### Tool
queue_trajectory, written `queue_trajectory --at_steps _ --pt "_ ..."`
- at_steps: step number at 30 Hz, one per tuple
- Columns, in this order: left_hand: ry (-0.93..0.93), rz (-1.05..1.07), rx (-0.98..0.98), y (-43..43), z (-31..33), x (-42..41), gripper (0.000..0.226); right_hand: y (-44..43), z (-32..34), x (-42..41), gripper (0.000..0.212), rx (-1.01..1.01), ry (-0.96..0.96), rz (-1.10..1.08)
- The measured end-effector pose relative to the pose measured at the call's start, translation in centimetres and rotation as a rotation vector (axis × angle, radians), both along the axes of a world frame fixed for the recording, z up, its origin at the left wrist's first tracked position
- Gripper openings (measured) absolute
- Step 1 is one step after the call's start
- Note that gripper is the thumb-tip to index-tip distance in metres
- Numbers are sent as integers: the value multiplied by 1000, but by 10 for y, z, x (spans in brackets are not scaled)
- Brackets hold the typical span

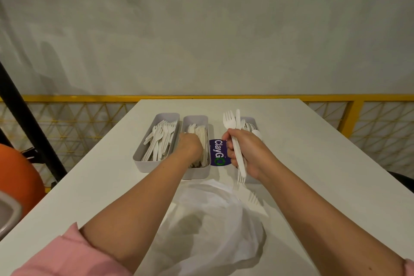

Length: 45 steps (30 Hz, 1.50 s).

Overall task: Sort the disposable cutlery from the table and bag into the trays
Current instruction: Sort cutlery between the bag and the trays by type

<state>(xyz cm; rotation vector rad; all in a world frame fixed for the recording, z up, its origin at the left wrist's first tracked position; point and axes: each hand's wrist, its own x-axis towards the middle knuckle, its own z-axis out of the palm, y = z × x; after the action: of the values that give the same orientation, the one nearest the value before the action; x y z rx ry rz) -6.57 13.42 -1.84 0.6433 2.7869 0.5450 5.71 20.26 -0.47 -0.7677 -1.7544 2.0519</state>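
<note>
The fingers [231,157] of the right hand [246,152] are curled tight round a bundle of white plastic cutlery [238,160], and the thumb presses it from the top. In the bundle I can see a fork and a knife that point up and away from the person, and one more fork that points down, toward the person. The hand holds the bundle in the air above the right tray [252,119], and this tray is mostly hidden behind the hand; some spoons show in its far end.

The left hand [190,148] is turned with its back to the camera and reaches down into the middle tray [196,173]. Its fingers are bent under and hidden, so I cannot tell if they hold anything. This tray has a stack of flat white pieces, which seem to be knives. Just beside it on the left stands the left tray [149,167], filled with forks that lie along its length.

Between the middle tray and the right tray a purple sticker [218,152] with the word "ClayGo" is on the table [313,152]. Nearer to the person, between both forearms, lies a crumpled thin plastic bag [212,219]. At its right edge there is a single fork [253,198], but whether it is on the film or under it I cannot tell.

Pink sleeves [67,253] cover the upper arms. Behind the table runs a yellow railing [67,97], and an orange object [18,175] is at the left.
</note>
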Motion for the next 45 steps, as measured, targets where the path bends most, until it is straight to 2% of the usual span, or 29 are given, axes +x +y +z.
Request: queue_trajectory --at_steps 3,7,10,13,18,21,24,27,29,31,35,38,41,43,45 --pt "-52 18 33 -2 7 7 36 -1 1 1 19 -12 6 -12" --pt "-33 -39 57 -5 18 15 40 -3 1 -1 21 17 -17 -2" --pt "-67 -176 196 -11 25 21 37 -5 2 -2 24 9 -7 13" --pt "-241 -247 395 -19 32 30 35 -7 5 -1 26 4 8 20" --pt "-475 -232 691 -27 36 41 26 -13 10 1 31 -37 33 57" --pt "-535 -235 819 -32 35 45 21 -19 10 1 35 -25 19 113" --pt "-577 -133 962 -35 36 44 19 -25 10 2 33 32 3 143" --pt "-611 -1 1075 -41 37 39 20 -26 11 0 34 264 -43 109" --pt "-624 26 1070 -45 36 35 28 -26 15 1 30 536 -97 26" --pt "-677 11 1027 -50 35 33 29 -26 20 4 27 736 -71 -25" --pt "-804 -2 960 -57 33 35 17 -26 17 4 16 951 60 -113" --pt "-866 15 946 -57 31 33 27 -29 14 0 17 1089 114 -222" --pt "-943 10 990 -58 33 32 35 -34 9 -1 25 1178 191 -134" --pt "-996 -2 1030 -59 36 33 29 -39 3 -2 28 1162 181 22" --pt "-1003 17 1062 -61 37 30 25 -42 -4 -3 36 1245 148 146"
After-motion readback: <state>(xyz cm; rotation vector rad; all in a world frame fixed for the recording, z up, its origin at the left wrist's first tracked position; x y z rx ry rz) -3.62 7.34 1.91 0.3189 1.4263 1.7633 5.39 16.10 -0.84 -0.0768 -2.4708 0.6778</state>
